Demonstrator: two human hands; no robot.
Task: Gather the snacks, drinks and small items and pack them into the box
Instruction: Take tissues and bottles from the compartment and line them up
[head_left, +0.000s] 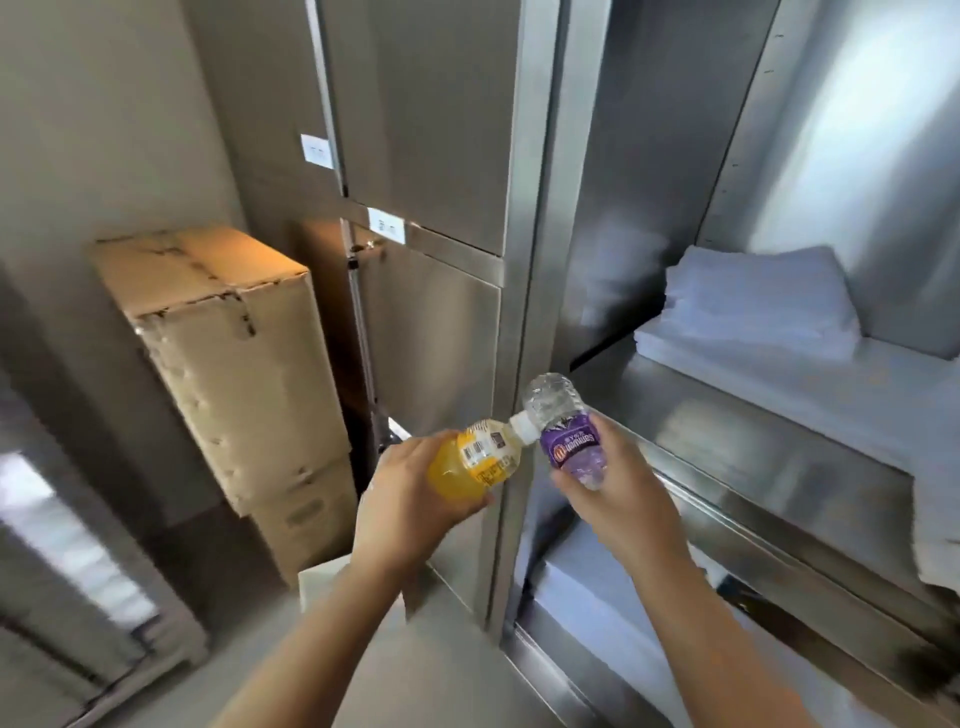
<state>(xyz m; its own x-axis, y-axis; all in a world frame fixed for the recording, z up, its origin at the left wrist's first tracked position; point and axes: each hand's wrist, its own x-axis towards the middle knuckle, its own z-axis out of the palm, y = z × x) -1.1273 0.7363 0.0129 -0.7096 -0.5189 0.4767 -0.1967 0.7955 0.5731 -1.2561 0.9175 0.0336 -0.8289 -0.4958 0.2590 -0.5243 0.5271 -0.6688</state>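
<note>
hands gripping orange bottle (475, 460), purple-labelled bottle (569, 434)

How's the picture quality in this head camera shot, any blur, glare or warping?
Head view: wide-angle distortion bows the steel cabinet edges; the left border is smeared with blur; glare whitens the inner wall at upper right; the orange bottle in the left hand and purple-labelled bottle in the right hand look fairly sharp.
</note>
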